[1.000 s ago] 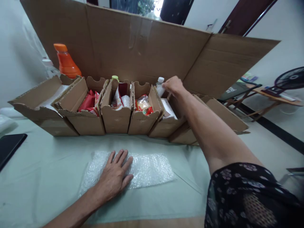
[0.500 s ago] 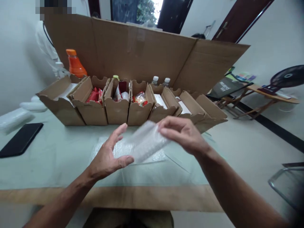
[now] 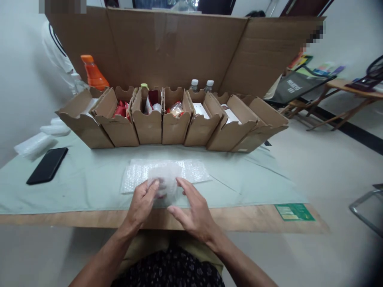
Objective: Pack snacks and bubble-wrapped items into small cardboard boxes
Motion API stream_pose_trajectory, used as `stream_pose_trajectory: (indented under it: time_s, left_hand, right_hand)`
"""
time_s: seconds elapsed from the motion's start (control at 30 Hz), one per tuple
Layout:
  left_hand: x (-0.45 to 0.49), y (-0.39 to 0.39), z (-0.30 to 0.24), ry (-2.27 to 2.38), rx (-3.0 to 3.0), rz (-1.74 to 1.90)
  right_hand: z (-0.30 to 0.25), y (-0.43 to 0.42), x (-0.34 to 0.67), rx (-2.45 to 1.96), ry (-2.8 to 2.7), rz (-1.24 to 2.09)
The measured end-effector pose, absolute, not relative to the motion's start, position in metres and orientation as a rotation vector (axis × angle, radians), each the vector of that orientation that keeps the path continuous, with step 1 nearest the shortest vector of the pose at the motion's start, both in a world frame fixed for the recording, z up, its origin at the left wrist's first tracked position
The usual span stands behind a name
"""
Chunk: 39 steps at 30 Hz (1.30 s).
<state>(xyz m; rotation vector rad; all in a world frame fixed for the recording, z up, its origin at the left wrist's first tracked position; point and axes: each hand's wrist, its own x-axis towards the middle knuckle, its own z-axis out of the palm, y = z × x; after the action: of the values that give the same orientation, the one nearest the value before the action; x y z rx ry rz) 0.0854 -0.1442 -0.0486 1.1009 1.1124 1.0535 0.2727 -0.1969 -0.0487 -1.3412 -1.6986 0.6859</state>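
Observation:
My left hand (image 3: 145,199) pinches a clear plastic bubble-wrap pouch (image 3: 167,181) by its left side, above the front of the table. Through the pouch the left fingers show blurred. My right hand (image 3: 191,207) is open just right of the pouch, thumb and fingers apart; whether its fingertips touch the plastic I cannot tell. Behind the pouch a flat sheet of bubble wrap (image 3: 134,175) lies on the pale green cloth (image 3: 98,187), partly hidden by the pouch.
A row of cardboard bins (image 3: 122,129) holds red packets (image 3: 121,109), a wrapped snack (image 3: 176,108) and white boxes (image 3: 200,109). A black phone (image 3: 48,165) and bubble-wrap rolls (image 3: 35,145) lie at left. An orange bottle (image 3: 94,73) stands behind, before a tall cardboard panel (image 3: 185,48).
The pouch has gone from my right hand to my left and come nearer to me. My right hand has opened. The view has tilted down.

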Motion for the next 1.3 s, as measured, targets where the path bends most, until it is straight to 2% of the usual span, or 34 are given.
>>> stream_pose_trajectory:
  time_s: [0.13,0.3,0.43,0.6,0.77,0.87,0.97,1.07,1.17,1.23,1.3]
  left_hand:
    - [0.089,-0.156,-0.031,0.791,0.728,1.043]
    - [0.081,-0.168,-0.025,0.505,0.555,0.805]
    - [0.064,-0.168,-0.037,0.431,0.539,0.75]
    - [0.037,-0.145,-0.034,0.774,0.642,1.023]
    - [0.025,-0.113,-0.04,1.263,1.065,1.154]
    - [0.016,-0.098,-0.053,1.547,1.311,1.043]
    - [0.006,-0.089,-0.066,1.821,1.605,0.743]
    - [-0.001,-0.085,-0.073,2.035,1.981,0.555]
    - [0.003,-0.085,-0.073,2.079,2.324,0.761]
    - [0.016,-0.084,-0.071,1.904,2.524,0.888]
    - [0.034,-0.085,-0.073,1.601,2.686,0.854]
  right_hand:
    - [-0.061,-0.191,0.268,-1.367,-1.384,1.036]
    - [-0.058,-0.189,0.277,-0.995,-1.024,1.389]
    - [-0.057,-0.193,0.286,-0.958,-0.855,1.437]
    - [-0.049,-0.177,0.315,-1.14,-0.658,1.137]
    - [-0.04,-0.151,0.341,-1.491,-1.058,0.612]
    - [-0.051,-0.135,0.355,-1.756,-1.303,0.396]
    - [-0.073,-0.128,0.372,-2.045,-1.487,0.207]
    - [-0.081,-0.128,0.392,-2.138,-1.635,-0.1]
    - [-0.05,-0.119,0.406,-1.956,-1.705,-0.385]
    - [-0.004,-0.098,0.404,-1.727,-1.78,-0.47]
    - [0.049,-0.062,0.39,-1.53,-1.897,-0.446]
